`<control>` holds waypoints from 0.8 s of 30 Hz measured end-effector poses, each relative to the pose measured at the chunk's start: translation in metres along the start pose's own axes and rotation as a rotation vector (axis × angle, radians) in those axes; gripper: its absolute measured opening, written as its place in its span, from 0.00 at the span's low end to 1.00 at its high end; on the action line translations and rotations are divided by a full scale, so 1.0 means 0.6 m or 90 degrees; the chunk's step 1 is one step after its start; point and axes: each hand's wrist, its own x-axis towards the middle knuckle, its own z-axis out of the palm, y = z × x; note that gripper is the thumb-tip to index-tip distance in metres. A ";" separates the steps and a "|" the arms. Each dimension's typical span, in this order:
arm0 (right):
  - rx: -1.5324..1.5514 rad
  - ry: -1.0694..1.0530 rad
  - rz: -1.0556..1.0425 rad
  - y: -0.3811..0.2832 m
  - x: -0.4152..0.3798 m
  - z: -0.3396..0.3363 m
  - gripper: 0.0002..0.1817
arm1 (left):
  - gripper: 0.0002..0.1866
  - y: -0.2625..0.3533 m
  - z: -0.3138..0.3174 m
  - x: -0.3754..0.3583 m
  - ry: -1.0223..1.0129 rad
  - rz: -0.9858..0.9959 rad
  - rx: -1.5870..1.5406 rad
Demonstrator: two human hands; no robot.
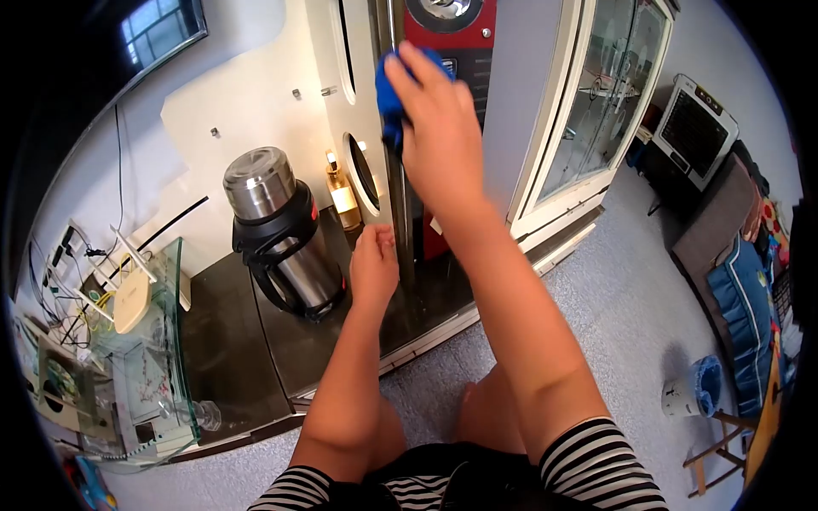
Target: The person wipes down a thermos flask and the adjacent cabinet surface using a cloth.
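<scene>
My right hand (443,128) is raised at the upper middle, its fingers wrapped round a bunched blue cloth (391,92). The cloth lies against the edge of a tall narrow post (397,200). Lower down, my left hand (375,264) is beside the foot of a cream panel with oval cutouts (385,162). Its fingers are loosely curled in, and nothing shows in them. To its left stands a large steel vacuum flask (294,243) with a black handle. A bottle with a glowing label (343,198) is behind the hand.
A dark cabinet top (226,341) holds a white router (132,300) and a glass tank (145,375). Behind the post is a red and black unit (464,38). On the right are a glass-door cabinet (588,111), a heater-like appliance (694,132) and a bin (692,387).
</scene>
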 end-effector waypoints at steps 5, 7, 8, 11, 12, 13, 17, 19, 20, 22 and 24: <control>0.012 -0.200 0.112 -0.032 -0.191 -0.023 0.33 | 0.13 -0.006 -0.012 -0.001 -0.034 0.014 -0.006; 0.023 -0.292 0.171 -0.035 -0.261 -0.027 0.35 | 0.14 -0.007 -0.017 -0.007 -0.050 0.037 0.000; 0.024 -0.294 0.180 -0.038 -0.283 -0.026 0.35 | 0.15 -0.010 -0.017 -0.008 -0.050 0.044 -0.021; 0.058 -0.326 0.258 -0.053 -0.309 -0.033 0.39 | 0.17 -0.003 -0.021 -0.018 -0.074 0.032 -0.055; 0.056 -0.325 0.262 -0.054 -0.316 -0.038 0.39 | 0.17 0.000 -0.025 -0.017 -0.085 0.016 -0.070; 0.068 -0.355 0.297 -0.055 -0.325 -0.045 0.38 | 0.18 -0.010 -0.027 -0.016 -0.116 0.003 -0.061; 0.100 -0.359 0.313 -0.059 -0.368 -0.046 0.37 | 0.21 -0.012 -0.036 -0.022 -0.178 -0.047 -0.015; 0.089 -0.388 0.310 -0.051 -0.395 -0.045 0.36 | 0.22 -0.025 -0.034 -0.017 -0.181 0.000 0.025; 0.082 -0.412 0.296 -0.045 -0.405 -0.042 0.34 | 0.22 -0.030 -0.033 -0.016 -0.185 -0.002 0.025; 0.072 -0.441 0.315 -0.041 -0.400 -0.046 0.34 | 0.23 -0.039 -0.036 -0.014 -0.226 -0.017 0.034; 0.062 -0.477 0.333 -0.033 -0.407 -0.047 0.34 | 0.23 -0.049 -0.038 -0.009 -0.234 -0.012 0.053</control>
